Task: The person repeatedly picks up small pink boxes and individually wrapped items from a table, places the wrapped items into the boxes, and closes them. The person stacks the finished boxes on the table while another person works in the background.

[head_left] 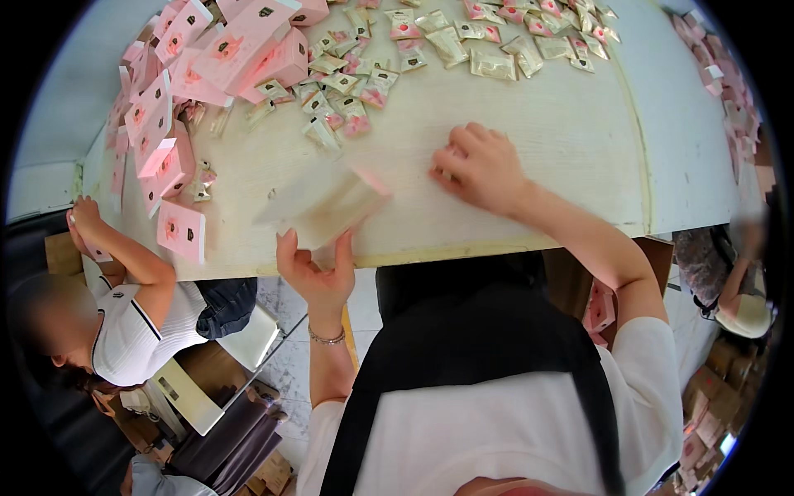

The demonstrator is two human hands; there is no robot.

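Observation:
My left hand, near the table's front edge, grips a pale, pink-edged box, tilted and blurred by motion, between thumb and fingers. To its right, my right hand hovers over the tabletop with curled fingers; what they hold, if anything, I cannot make out. Small cream and pink wrapped packets lie loosely piled beyond my hands, with more along the far side. Pink printed cartons are heaped at the left of the table, one lying near the front edge.
The pale wooden table spans the view. At left, a person in a white top leans on it, hands on a pink item. At right are another person and more pink boxes. Stacked cardboard stands below.

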